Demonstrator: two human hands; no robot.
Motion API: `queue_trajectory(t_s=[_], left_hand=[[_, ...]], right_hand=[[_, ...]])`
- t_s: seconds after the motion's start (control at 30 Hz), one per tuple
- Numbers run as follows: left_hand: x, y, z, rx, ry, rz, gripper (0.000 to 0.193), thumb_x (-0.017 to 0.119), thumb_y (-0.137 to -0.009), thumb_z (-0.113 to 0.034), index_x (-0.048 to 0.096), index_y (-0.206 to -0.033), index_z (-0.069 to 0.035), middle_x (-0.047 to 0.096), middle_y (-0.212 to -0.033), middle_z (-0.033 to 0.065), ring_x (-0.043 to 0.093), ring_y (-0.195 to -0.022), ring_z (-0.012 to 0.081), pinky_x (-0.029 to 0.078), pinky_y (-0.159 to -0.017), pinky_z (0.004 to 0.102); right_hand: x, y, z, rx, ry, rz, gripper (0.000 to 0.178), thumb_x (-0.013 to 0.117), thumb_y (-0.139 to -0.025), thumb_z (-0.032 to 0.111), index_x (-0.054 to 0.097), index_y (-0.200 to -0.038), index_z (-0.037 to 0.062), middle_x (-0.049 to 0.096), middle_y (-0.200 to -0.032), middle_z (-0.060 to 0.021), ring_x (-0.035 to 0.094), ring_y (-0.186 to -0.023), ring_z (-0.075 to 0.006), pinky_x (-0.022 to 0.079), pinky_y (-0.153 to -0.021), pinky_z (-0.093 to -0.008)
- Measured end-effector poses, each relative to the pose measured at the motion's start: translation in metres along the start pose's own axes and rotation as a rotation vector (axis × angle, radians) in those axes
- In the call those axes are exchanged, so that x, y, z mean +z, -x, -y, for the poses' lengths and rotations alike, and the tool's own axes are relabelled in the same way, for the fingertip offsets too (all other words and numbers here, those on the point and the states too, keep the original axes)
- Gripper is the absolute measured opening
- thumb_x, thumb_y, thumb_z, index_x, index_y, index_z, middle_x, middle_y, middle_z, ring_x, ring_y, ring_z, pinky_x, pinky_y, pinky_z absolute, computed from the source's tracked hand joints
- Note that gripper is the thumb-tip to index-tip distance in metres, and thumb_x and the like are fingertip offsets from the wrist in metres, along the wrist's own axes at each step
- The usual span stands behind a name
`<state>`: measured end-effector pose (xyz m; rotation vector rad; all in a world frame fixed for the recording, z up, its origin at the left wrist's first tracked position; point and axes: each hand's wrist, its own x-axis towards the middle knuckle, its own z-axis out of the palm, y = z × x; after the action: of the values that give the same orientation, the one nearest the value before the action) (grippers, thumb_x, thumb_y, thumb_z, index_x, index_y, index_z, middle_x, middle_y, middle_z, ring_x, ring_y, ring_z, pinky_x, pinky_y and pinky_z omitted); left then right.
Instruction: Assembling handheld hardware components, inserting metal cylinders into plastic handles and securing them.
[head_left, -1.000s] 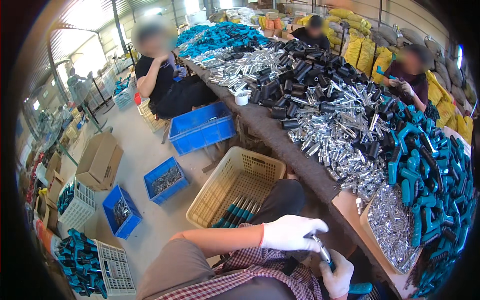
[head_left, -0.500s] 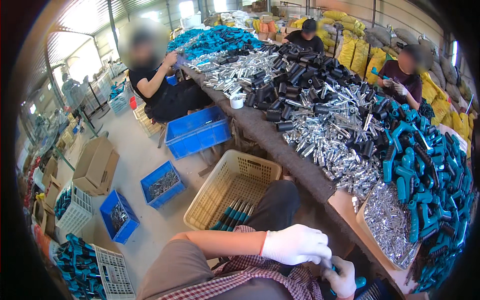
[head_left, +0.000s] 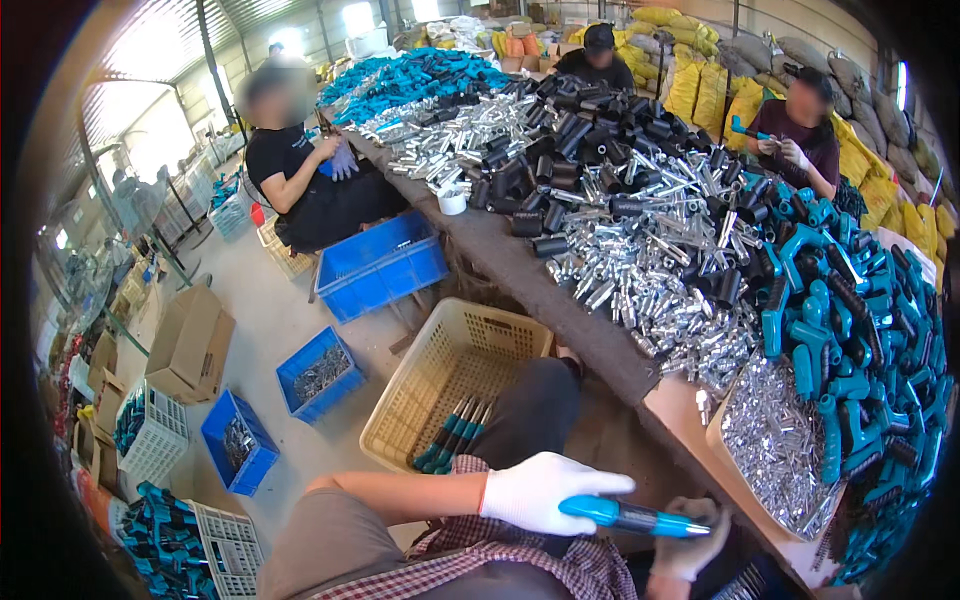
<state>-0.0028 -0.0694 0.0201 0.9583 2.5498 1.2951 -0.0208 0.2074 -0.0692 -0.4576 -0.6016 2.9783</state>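
My left hand (head_left: 535, 492), in a white knit glove, grips a teal-and-black handled tool with a pointed metal tip (head_left: 622, 516). It lies nearly level, its tip to the right. My right hand (head_left: 690, 545), also gloved, is right behind that tip; its fingers are blurred and partly covered, and whether they touch the tool does not show. Several similar tools (head_left: 455, 435) lie side by side in the cream plastic crate (head_left: 400, 385) beside my knee.
A long table edge (head_left: 590, 345) runs along my right, heaped with silver metal parts (head_left: 620, 260), black sleeves (head_left: 570, 135) and teal handles (head_left: 810, 330). A tray of small metal pieces (head_left: 775, 440) sits nearest. Blue bins (head_left: 320, 375) stand on the floor. Several people work around the table.
My hands have moved apart from being close together. The teal-and-black tool, mostly hidden before, now shows in my left hand. The view has shifted slightly.
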Motion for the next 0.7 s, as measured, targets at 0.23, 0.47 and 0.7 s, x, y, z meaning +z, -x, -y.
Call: queue_trajectory(t_s=[0.23,0.47,0.7], left_hand=[[0.051,-0.062,0.036,-0.120,0.003,0.377,0.073,0.063,-0.081,-0.019,0.041,-0.150,-0.015,0.062,-0.114,0.0202,0.063,-0.102,0.0387,0.051,-0.091,0.0468],[0.115,-0.031,0.094,-0.281,-0.031,0.341,0.059,0.065,-0.086,-0.023,0.051,-0.142,-0.014,0.066,-0.110,0.0160,0.066,-0.094,0.0375,0.054,-0.084,0.0469],[0.125,-0.034,0.111,-0.339,-0.002,0.269,0.055,0.068,-0.087,-0.030,0.055,-0.139,-0.016,0.067,-0.108,0.0144,0.067,-0.094,0.0351,0.054,-0.084,0.0450]], right_hand=[[-0.342,-0.219,-0.106,0.647,0.183,-0.204,0.026,0.061,-0.096,0.030,0.067,-0.111,0.0098,0.070,-0.101,-0.0118,0.064,-0.088,-0.0316,0.053,-0.084,-0.0453],[-0.284,-0.238,-0.143,0.735,0.210,-0.046,0.029,0.062,-0.095,0.031,0.066,-0.113,0.0090,0.070,-0.104,-0.0122,0.064,-0.090,-0.0318,0.053,-0.085,-0.0451],[-0.287,-0.245,-0.148,0.689,0.220,0.086,0.033,0.062,-0.094,0.032,0.066,-0.116,0.0080,0.070,-0.108,-0.0127,0.065,-0.092,-0.0320,0.053,-0.087,-0.0449]])
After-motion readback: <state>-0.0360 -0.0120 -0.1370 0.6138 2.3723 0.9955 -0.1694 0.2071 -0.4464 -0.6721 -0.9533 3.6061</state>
